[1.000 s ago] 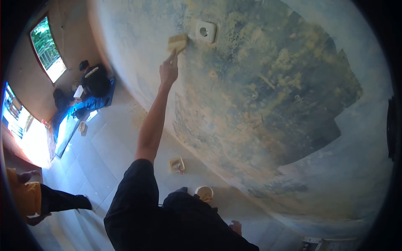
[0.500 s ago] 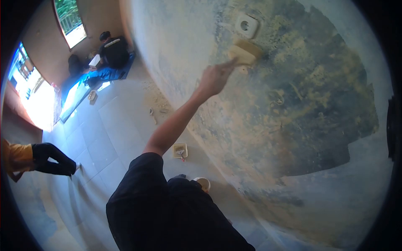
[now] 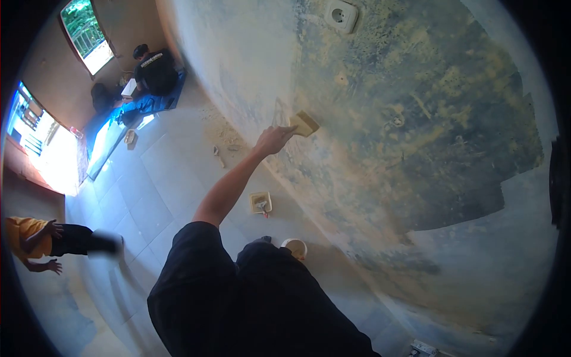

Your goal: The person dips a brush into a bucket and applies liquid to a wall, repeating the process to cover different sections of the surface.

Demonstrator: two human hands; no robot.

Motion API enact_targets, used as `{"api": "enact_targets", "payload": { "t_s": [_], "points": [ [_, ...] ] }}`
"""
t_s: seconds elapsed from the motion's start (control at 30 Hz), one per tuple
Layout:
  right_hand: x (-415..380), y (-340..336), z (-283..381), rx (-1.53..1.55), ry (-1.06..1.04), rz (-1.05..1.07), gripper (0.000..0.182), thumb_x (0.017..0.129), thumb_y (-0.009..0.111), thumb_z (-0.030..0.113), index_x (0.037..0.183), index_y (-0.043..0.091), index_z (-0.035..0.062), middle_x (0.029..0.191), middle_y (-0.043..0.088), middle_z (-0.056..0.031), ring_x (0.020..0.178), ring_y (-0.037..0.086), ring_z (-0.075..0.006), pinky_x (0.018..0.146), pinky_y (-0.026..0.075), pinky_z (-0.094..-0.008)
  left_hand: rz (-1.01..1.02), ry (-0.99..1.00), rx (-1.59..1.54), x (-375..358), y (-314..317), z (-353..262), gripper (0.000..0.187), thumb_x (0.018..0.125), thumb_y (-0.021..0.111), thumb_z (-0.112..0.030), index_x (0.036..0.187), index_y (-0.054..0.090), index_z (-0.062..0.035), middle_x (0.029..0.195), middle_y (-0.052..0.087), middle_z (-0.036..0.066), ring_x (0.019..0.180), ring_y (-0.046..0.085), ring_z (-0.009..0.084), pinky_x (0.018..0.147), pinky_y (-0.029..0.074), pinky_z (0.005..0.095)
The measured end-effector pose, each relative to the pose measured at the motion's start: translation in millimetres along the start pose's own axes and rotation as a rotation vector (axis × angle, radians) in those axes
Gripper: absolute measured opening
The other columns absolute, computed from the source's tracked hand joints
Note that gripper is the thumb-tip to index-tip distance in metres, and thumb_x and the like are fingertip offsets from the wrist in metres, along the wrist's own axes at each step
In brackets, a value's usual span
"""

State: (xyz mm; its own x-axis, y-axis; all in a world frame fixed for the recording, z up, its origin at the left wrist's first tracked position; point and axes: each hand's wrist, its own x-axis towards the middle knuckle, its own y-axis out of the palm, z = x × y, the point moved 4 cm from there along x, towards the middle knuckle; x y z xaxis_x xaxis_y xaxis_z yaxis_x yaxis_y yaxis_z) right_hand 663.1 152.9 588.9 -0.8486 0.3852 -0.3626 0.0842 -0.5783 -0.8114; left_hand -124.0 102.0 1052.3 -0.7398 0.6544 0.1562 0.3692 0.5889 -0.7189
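My left hand (image 3: 275,140) is closed on a cream putty scraper (image 3: 305,124), whose wide blade is against or very close to the wall. The wall (image 3: 404,119) carries a patchy dark grey-green area smeared with pale yellowish filler. The scraper is at the left margin of this area. Beyond it, a white wall socket (image 3: 341,16) sits at the top of the view. My right hand is out of sight; my dark sleeve and clothing fill the lower middle.
On the tiled floor stand a square tray (image 3: 269,196) with a tool in it and a white bucket (image 3: 285,244). Scraps (image 3: 220,157) lie near the wall's foot. One person in dark clothing (image 3: 157,71) crouches at the back; another in a yellow top (image 3: 27,229) is at left.
My left hand has moved the scraper away from the socket, down and left across the wall. The view has shifted slightly. The person in yellow now has both hands showing.
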Motion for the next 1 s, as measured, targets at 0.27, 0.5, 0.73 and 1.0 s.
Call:
{"api": "enact_targets", "payload": {
  "t_s": [0.27, 0.5, 0.73, 1.0],
  "points": [
    [34.1, -160.4, 118.4, 0.83, 0.827, -0.101, 0.03, 0.084, 0.055, 0.03, 0.106, 0.054, 0.0099, 0.07, 0.058, -0.0113, 0.06, 0.057, -0.0223, 0.052, 0.046, -0.0375, 0.019, 0.083, 0.037, 16.7, -31.3, -95.2, 0.031, 0.09, 0.05, -0.036, 0.118, 0.06, -0.03, 0.091, 0.065, 0.017, 0.082, 0.062, 0.0369, 0.074, 0.05, 0.0439],
    [5.4, -182.6, 164.0, 1.096, 1.053, -0.178, 0.028, 0.084, 0.057, 0.031, 0.104, 0.054, 0.0112, 0.07, 0.059, -0.0096, 0.058, 0.058, -0.0199, 0.053, 0.047, -0.0367, -0.282, 0.329, -0.549, 18.9, -134.5, -213.0, 0.035, 0.089, 0.051, -0.022, 0.121, 0.059, -0.0122, 0.058, 0.046, -0.002, 0.054, 0.038, 0.0057, 0.051, 0.036, 0.0233],
    [-49.1, -145.1, 164.5, 1.163, 1.242, -0.088, 0.029, 0.085, 0.056, 0.031, 0.106, 0.052, 0.0107, 0.078, 0.063, -0.012, 0.061, 0.06, -0.0208, 0.057, 0.048, -0.0393, -0.119, 0.456, -0.91, -21.0, -106.2, -313.9, 0.042, 0.092, 0.042, -0.01, 0.134, 0.047, -0.0075, 0.062, 0.04, -0.004, 0.052, 0.034, 0.0028, 0.044, 0.027, 0.018],
    [-111.4, -133.4, 99.4, 1.202, 1.232, -0.17, 0.03, 0.086, 0.054, 0.031, 0.107, 0.053, 0.01, 0.078, 0.063, -0.0125, 0.062, 0.061, -0.0217, 0.057, 0.049, -0.0398, -0.016, 0.603, -0.846, -75.6, -63.8, -442.1, 0.038, 0.091, 0.047, -0.016, 0.129, 0.053, -0.0085, 0.056, 0.038, -0.004, 0.049, 0.035, 0.0047, 0.041, 0.031, 0.0197]
  ]
}}
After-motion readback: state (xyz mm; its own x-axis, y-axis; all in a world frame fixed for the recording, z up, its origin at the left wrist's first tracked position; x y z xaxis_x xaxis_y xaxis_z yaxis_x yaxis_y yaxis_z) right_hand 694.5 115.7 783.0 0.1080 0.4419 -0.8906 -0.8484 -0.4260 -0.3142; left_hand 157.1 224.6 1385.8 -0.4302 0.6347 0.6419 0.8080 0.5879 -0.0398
